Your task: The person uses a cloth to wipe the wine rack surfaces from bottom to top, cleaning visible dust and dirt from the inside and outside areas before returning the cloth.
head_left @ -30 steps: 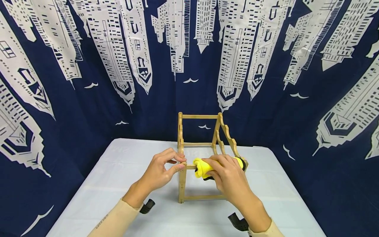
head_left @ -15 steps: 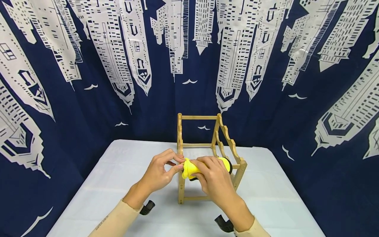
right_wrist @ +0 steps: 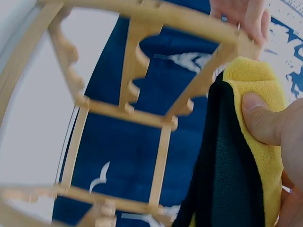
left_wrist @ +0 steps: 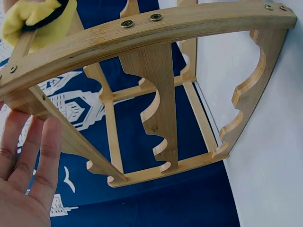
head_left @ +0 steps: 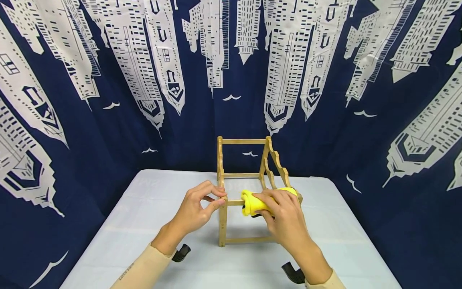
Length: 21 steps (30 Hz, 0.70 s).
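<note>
A wooden rack with scalloped side rails stands on the table, its near top bar facing me. My left hand pinches the rack's near left top corner between thumb and fingers; in the left wrist view three fingers reach up beside that corner. My right hand grips a folded yellow cloth with black edging over the near top bar, toward its right end. In the right wrist view the thumb presses the yellow side of the cloth, and a dark grey face shows between the black borders.
The rack stands on a white-covered table. Behind and around it hangs a dark blue curtain with white city buildings. Black curved pieces sit at both wrists.
My right hand slid the cloth left along the near top bar to the left corner, then back right. The left hand has stayed at the corner.
</note>
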{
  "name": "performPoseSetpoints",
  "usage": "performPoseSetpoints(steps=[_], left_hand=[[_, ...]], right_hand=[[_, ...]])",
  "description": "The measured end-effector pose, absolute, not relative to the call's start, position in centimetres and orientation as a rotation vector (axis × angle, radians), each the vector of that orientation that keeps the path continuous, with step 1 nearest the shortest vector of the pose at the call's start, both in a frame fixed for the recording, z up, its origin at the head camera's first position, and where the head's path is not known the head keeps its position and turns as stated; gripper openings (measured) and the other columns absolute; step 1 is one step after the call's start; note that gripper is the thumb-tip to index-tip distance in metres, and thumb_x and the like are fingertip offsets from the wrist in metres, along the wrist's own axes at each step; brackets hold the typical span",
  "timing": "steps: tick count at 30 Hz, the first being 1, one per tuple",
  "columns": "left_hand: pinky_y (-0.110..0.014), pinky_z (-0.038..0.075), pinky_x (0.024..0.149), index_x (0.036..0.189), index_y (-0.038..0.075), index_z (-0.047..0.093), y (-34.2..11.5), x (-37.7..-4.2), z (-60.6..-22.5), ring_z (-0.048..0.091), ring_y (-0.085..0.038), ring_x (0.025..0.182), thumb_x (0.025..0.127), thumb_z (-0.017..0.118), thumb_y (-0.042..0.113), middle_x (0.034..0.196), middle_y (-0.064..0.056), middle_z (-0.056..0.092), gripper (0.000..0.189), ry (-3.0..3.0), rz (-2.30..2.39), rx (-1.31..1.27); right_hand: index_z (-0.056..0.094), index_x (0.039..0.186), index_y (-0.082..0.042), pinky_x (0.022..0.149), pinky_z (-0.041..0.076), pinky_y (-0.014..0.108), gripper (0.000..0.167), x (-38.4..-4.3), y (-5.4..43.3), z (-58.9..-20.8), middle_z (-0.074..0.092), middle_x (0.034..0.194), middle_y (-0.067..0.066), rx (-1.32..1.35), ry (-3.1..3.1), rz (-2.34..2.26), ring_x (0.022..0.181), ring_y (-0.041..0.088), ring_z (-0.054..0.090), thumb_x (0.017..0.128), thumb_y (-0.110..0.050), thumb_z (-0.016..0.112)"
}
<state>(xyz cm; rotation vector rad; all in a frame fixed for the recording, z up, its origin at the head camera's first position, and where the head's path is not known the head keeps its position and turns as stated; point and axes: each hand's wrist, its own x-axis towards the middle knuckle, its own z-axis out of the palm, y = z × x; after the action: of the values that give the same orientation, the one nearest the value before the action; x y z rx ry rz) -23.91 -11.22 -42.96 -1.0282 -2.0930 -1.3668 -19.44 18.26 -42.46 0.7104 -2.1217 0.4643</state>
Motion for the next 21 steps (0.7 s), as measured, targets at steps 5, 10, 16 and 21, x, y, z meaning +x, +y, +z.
performPoseSetpoints(steps=[5, 10, 16, 21], left_hand=[[-0.032, 0.074, 0.085, 0.107, 0.013, 0.082, -11.2, -23.7, -42.7, 0.084, -0.029, 0.119, 0.102, 0.089, 0.004, 0.118, -0.006, 0.084, 0.012, -2.101, -1.381, -1.016], [-0.032, 0.074, 0.085, 0.107, 0.013, 0.082, -10.9, -23.6, -42.9, 0.084, -0.029, 0.119, 0.102, 0.089, 0.005, 0.118, -0.006, 0.084, 0.012, -2.116, -1.389, -1.017], [-0.031, 0.074, 0.084, 0.107, 0.014, 0.082, -10.9, -23.6, -43.0, 0.084, -0.03, 0.119, 0.102, 0.089, 0.005, 0.118, -0.006, 0.084, 0.013, -2.11, -1.391, -1.008], [-0.031, 0.074, 0.083, 0.107, 0.014, 0.083, -11.2, -23.6, -43.0, 0.084, -0.03, 0.119, 0.102, 0.089, 0.005, 0.119, -0.006, 0.085, 0.013, -2.093, -1.407, -0.996]], right_hand=[[0.085, 0.134, -0.017, 0.113, 0.054, 0.058, 0.069, -19.3, 19.9, -42.4, 0.084, 0.124, 0.006, 0.717, -2.117, 0.416, 0.117, 0.036, 0.076, 0.071, -0.001, 0.109], [0.085, 0.136, -0.019, 0.108, 0.055, 0.057, 0.07, -19.0, 20.6, -42.7, 0.085, 0.123, 0.003, 0.728, -2.088, 0.412, 0.116, 0.034, 0.077, 0.074, 0.004, 0.106], [0.086, 0.137, -0.016, 0.105, 0.051, 0.045, 0.065, -18.5, 21.0, -42.6, 0.085, 0.123, 0.006, 0.726, -1.938, 0.521, 0.114, 0.033, 0.078, 0.078, 0.01, 0.097], [0.086, 0.129, 0.0, 0.113, 0.045, 0.023, 0.03, -18.2, 21.3, -41.9, 0.085, 0.119, 0.021, 0.698, -1.71, 0.668, 0.11, 0.036, 0.077, 0.102, -0.011, 0.084]])
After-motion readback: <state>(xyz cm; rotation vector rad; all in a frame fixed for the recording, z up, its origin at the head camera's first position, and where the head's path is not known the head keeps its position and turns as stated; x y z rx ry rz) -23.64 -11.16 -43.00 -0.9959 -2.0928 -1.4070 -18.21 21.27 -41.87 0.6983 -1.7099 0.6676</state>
